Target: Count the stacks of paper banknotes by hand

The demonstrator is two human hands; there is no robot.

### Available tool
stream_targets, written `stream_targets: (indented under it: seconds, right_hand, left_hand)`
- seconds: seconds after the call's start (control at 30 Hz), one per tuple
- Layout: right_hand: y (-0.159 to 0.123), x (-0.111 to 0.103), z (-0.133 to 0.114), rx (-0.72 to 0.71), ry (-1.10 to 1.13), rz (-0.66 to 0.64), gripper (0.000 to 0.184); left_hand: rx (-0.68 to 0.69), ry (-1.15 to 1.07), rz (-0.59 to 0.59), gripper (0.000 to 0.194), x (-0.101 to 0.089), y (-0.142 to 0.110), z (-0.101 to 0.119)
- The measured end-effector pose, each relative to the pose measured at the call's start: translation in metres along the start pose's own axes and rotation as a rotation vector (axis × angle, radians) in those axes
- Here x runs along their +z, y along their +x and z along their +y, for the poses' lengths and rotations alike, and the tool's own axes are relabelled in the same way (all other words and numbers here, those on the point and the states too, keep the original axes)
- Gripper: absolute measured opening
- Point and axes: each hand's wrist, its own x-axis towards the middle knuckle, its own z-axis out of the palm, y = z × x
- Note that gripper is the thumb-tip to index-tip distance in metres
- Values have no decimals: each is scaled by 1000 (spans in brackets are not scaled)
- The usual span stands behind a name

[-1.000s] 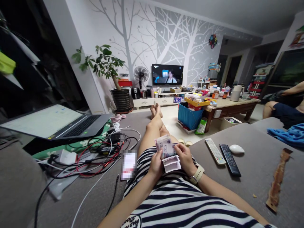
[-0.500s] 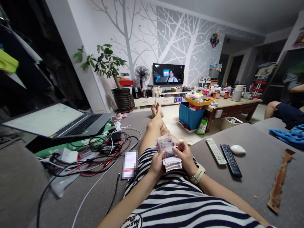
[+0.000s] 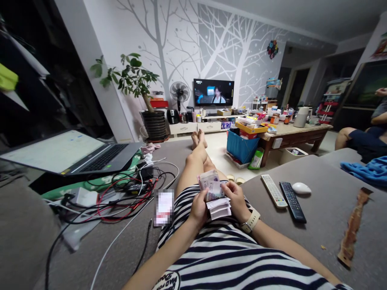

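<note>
Over my striped lap, my left hand [image 3: 199, 206] is closed around a stack of banknotes [image 3: 213, 191], its thumb on the near side. The notes are purplish and fan apart at the top. My right hand [image 3: 235, 197], with a pale watch [image 3: 250, 221] at the wrist, pinches the right edge of a note at the front of the stack. Just below the notes, folded white paper slips [image 3: 219, 208] lie in layers between the two hands; I cannot tell whether they are held or resting on the lap.
Left of my legs are a phone [image 3: 164, 208], tangled cables [image 3: 121, 201] and a laptop [image 3: 99, 157]. On the right lie a white remote [image 3: 273, 191], a black remote [image 3: 292, 202], a white mouse [image 3: 301, 188] and a brown strip [image 3: 353, 229]. Another person's leg [image 3: 344, 137] shows at the far right.
The front note's right part has shifted and tilted as my right hand pinches it, while my left hand keeps its grip. The other person's hand has come into view at the far right.
</note>
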Motion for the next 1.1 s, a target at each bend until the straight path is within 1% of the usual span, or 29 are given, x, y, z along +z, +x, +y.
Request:
stream_targets:
  seconds: [0.1,0.2,0.4,0.57,0.83,1.0,1.1]
  right_hand:
    - [-1,1,-2,2,6,14,39]
    - [-2,1,-3,1,17,20,40]
    - [-3,1,-3,-4,22,4,38]
    - [-4,1,-5,0,11,-2,39]
    - [-4,1,-7,2,26,-18,41]
    - [-4,0,-7,4,37,-19,42]
    - [-3,0,-6,-11,27,-10,42]
  left_hand:
    - [9,-4,11,31,2,-1,1]
    - [13,-4,10,33,2,-1,1]
    - [15,-3,9,22,-1,1,-1]
    - [28,5,10,29,-2,2,-2]
    - [17,-2,28,28,0,0,-1]
    - [11,2,33,18,-1,2,-1]
    - [13,-5,24,18,-1,2,-2]
